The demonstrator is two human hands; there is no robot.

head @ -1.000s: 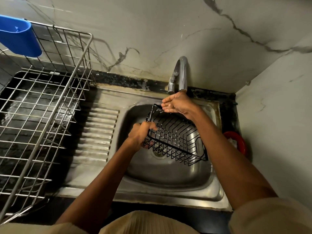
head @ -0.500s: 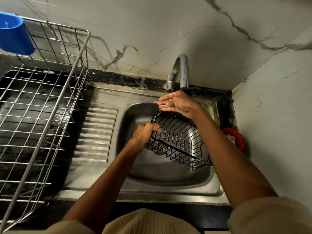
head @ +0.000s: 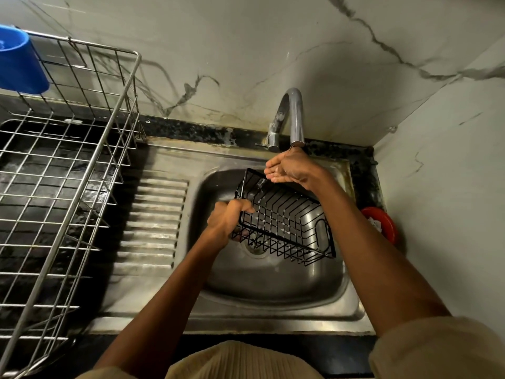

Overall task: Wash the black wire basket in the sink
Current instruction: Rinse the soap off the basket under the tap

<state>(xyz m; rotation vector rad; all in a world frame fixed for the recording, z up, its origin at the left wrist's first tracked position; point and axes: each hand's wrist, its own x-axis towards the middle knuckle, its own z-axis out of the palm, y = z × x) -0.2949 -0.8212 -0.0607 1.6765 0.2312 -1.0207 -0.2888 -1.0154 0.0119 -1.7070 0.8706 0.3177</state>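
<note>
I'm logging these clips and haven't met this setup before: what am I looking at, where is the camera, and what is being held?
No machine here: a person works with bare hands, filmed by one wide-angle camera on their head, looking down. The left hand grips one end of a black wire basket, tilted over the steel sink. The right hand, fingers straight, is cupped under the faucet spout, above the basket. A metal dish rack with a blue cup stands left; a red object lies right.
</note>
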